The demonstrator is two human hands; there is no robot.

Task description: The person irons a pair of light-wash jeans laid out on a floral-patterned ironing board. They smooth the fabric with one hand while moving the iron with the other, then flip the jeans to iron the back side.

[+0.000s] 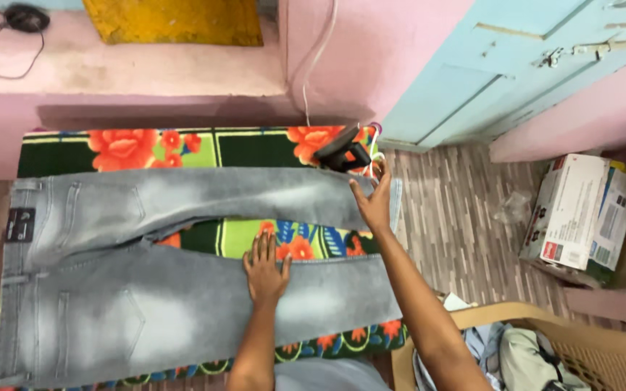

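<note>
Grey faded jeans (146,282) lie flat across the left and centre of the frame on a floral blanket (255,148), waistband at the left edge, legs running right. The left hand (265,266), fingers spread and open, presses flat on the upper edge of the lower leg at centre. The right hand (375,199), fingers open and slightly curled, rests on the hem of the upper leg, just beside a black iron (342,150). Cardboard box (581,217) at right; tan basket (581,347) at lower right.
</note>
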